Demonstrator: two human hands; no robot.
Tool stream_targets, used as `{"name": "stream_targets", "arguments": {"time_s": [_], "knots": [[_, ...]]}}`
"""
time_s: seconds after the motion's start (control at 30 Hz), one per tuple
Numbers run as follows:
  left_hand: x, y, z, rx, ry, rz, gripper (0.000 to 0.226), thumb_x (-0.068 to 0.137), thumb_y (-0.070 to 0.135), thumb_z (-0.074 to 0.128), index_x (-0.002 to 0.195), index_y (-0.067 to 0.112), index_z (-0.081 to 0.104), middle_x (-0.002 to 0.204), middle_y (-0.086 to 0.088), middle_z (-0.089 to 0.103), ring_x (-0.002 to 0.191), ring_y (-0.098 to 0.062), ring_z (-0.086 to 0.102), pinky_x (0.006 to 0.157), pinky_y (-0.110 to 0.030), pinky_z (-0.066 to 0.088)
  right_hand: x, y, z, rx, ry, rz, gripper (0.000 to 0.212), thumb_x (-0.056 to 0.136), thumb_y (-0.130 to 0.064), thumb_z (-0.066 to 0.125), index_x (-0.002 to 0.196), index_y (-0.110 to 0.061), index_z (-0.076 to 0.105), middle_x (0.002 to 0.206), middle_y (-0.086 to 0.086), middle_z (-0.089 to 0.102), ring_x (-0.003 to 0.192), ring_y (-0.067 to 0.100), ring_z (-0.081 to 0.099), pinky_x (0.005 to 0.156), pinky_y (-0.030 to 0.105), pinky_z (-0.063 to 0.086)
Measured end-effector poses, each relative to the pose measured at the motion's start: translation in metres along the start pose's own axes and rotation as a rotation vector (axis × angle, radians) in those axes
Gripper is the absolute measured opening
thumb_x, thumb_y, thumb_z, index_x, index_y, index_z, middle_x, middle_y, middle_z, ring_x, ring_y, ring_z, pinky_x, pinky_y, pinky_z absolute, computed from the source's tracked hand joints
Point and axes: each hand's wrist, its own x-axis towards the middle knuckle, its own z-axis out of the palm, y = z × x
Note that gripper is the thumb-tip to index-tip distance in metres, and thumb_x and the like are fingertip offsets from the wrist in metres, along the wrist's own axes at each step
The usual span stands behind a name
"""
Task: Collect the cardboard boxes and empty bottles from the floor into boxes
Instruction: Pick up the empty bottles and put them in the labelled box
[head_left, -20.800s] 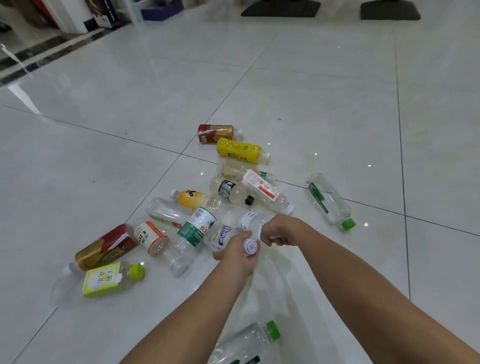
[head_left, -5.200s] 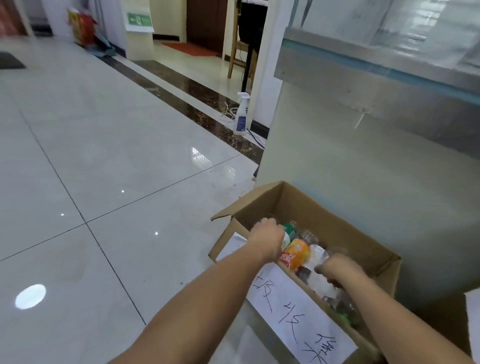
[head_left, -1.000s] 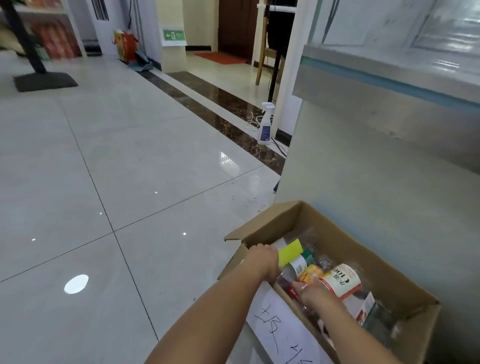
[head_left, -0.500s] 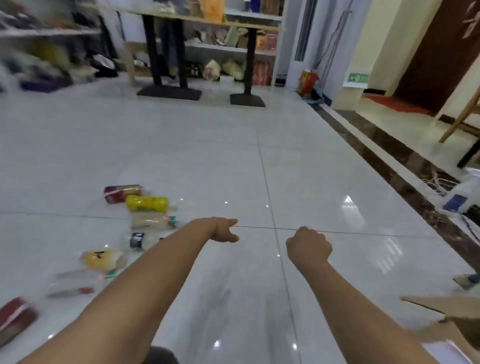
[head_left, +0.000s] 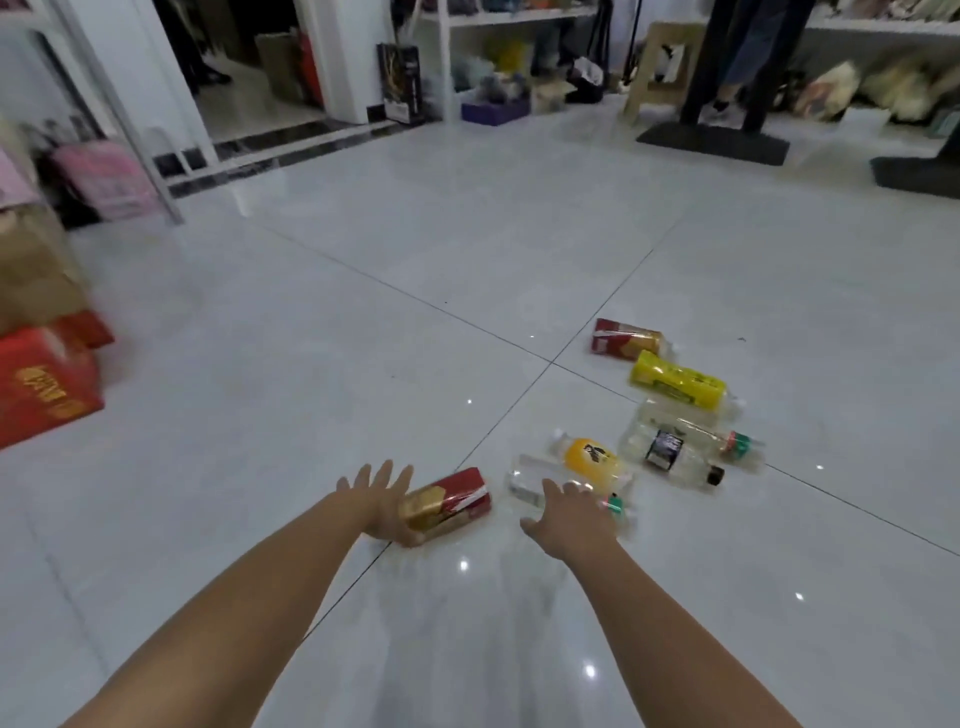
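Observation:
Several empty bottles lie on the white tiled floor. My left hand (head_left: 382, 501) is spread open, its palm against the left end of a red and gold bottle (head_left: 449, 503). My right hand (head_left: 569, 519) is open over a clear bottle (head_left: 530, 480) with a green cap. Just beyond lies an orange-labelled bottle (head_left: 592, 457). Farther right are a clear bottle with a black label (head_left: 667, 452), a yellow bottle (head_left: 678, 385) and another red and gold bottle (head_left: 626, 340).
A red cardboard box (head_left: 44, 387) and a brown cardboard box (head_left: 31, 265) stand at the left edge. Black table bases (head_left: 714, 140) and cluttered shelves (head_left: 509, 62) line the far side. A person's legs show at the back right.
I have turned away from the collection box at the counter to the bottles on the floor. Both hands, loosely closed half a second ago, are now spread and down at the nearest bottles.

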Motion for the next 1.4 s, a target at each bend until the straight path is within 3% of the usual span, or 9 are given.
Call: {"name": "stream_targets", "arguments": {"time_s": [0.27, 0.43, 0.6, 0.73, 0.83, 1.0, 1.17, 1.27, 1.4], "knots": [[0.039, -0.007, 0.040, -0.154, -0.054, -0.005, 0.114, 0.082, 0.046, 0.068, 0.150, 0.027, -0.021, 0.158, -0.008, -0.023, 0.147, -0.037, -0.013, 0.115, -0.058, 0.003, 0.040, -0.024, 0.034, -0.105, -0.024, 0.046, 0.069, 0.089, -0.048, 0.052, 0.147, -0.023, 0.024, 0.150, 0.005, 0.028, 0.138, 0.025, 0.032, 0.105, 0.038, 0.035], [0.059, 0.000, 0.058, -0.209, -0.039, -0.070, 0.104, 0.091, 0.018, 0.059, 0.146, 0.034, -0.027, 0.159, -0.020, -0.003, 0.144, -0.041, 0.013, 0.114, -0.055, 0.021, 0.061, 0.004, 0.035, -0.184, -0.027, 0.214, 0.080, 0.089, -0.046, 0.053, 0.152, -0.022, 0.010, 0.159, 0.009, 0.006, 0.146, 0.029, 0.012, 0.114, 0.049, 0.023], [0.076, -0.001, 0.072, -0.235, 0.081, -0.089, 0.097, 0.091, 0.001, 0.046, 0.147, 0.033, -0.027, 0.148, -0.021, 0.022, 0.131, -0.035, 0.034, 0.105, -0.044, 0.034, 0.064, 0.031, 0.042, -0.068, -0.126, 0.329, 0.100, 0.080, -0.040, 0.063, 0.151, -0.033, -0.007, 0.156, 0.002, 0.014, 0.144, 0.029, 0.017, 0.112, 0.061, 0.010], [0.084, 0.001, 0.072, -0.271, 0.103, -0.109, 0.094, 0.092, 0.003, 0.046, 0.148, 0.030, -0.025, 0.145, -0.021, 0.025, 0.130, -0.033, 0.033, 0.105, -0.041, 0.035, 0.061, 0.032, 0.051, -0.119, -0.105, 0.340, 0.107, 0.080, -0.040, 0.062, 0.151, -0.026, -0.017, 0.151, 0.006, 0.021, 0.136, 0.028, 0.027, 0.111, 0.051, 0.021], [0.085, 0.011, 0.076, -0.277, 0.147, -0.114, 0.095, 0.090, 0.002, 0.047, 0.149, 0.027, -0.024, 0.139, -0.020, 0.030, 0.126, -0.032, 0.035, 0.102, -0.039, 0.037, 0.060, 0.031, 0.062, -0.028, -0.084, 0.369, 0.106, 0.083, -0.041, 0.061, 0.150, -0.029, -0.020, 0.134, 0.008, 0.043, 0.126, 0.027, 0.040, 0.105, 0.044, 0.030], [0.086, 0.026, 0.087, -0.429, 0.191, -0.090, 0.092, 0.091, 0.008, 0.052, 0.151, 0.024, -0.016, 0.131, -0.020, 0.040, 0.120, -0.032, 0.041, 0.095, -0.038, 0.045, 0.063, 0.027, 0.075, 0.221, 0.027, 0.436, 0.087, 0.088, -0.039, 0.058, 0.149, -0.021, -0.001, 0.126, 0.010, 0.053, 0.118, 0.029, 0.052, 0.099, 0.041, 0.039], [0.070, 0.048, 0.102, -0.519, 0.275, -0.043, 0.092, 0.089, 0.009, 0.051, 0.151, 0.027, -0.014, 0.120, -0.016, 0.049, 0.109, -0.029, 0.050, 0.079, -0.031, 0.046, 0.042, 0.034, 0.089, 0.479, -0.172, 0.571, 0.054, 0.076, -0.024, 0.069, 0.122, -0.009, 0.045, 0.125, 0.013, 0.041, 0.117, 0.031, 0.048, 0.095, 0.036, 0.044], [0.059, 0.078, 0.105, -0.849, 0.217, -0.003, 0.090, 0.081, 0.014, 0.061, 0.148, 0.022, 0.001, 0.111, -0.010, 0.060, 0.091, -0.027, 0.062, 0.074, -0.033, 0.052, 0.024, 0.048, 0.099, 0.628, -0.206, 0.558, 0.039, 0.072, -0.015, 0.065, 0.109, -0.006, 0.057, 0.098, 0.008, 0.059, 0.082, 0.023, 0.061, 0.065, 0.023, 0.049], [0.047, 0.138, 0.095, -1.404, 0.021, -0.137, 0.079, 0.082, 0.006, 0.065, 0.137, 0.018, 0.011, 0.119, -0.010, 0.049, 0.088, -0.023, 0.058, 0.051, -0.027, 0.052, 0.005, 0.070, 0.090, 0.794, -0.194, 0.549, 0.019, 0.072, -0.008, 0.066, 0.088, -0.009, 0.055, 0.071, 0.004, 0.056, 0.049, 0.011, 0.051, 0.035, 0.010, 0.035]]}}
